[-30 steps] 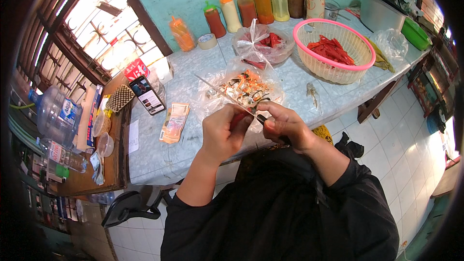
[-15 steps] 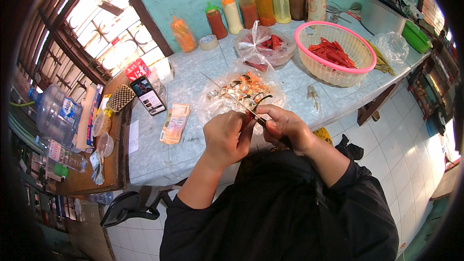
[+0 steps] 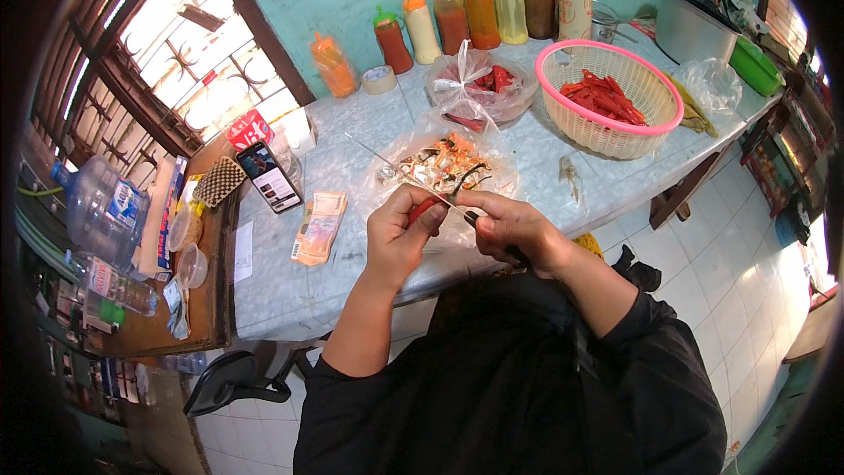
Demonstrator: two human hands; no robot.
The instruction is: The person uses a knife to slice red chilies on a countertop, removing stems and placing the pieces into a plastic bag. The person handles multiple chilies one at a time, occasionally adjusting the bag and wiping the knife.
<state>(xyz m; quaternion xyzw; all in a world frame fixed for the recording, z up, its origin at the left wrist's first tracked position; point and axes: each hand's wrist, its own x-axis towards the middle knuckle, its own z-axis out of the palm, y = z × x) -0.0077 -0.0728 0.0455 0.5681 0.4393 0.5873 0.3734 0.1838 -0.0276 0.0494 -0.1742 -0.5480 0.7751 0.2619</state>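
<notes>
Over the table [image 3: 369,123], left hand [image 3: 400,233] is gripping a red chili [image 3: 425,208]; right hand [image 3: 510,227] is gripping a knife [image 3: 413,178].

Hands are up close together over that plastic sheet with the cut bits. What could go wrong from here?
1. The left hand pinches a small red chili right where the right hand works the scissors; the fingertips could get nipped.
2. Cut pieces may miss the plastic sheet and scatter over the counter.
3. Chili juice on bare hands could irritate skin.
</notes>
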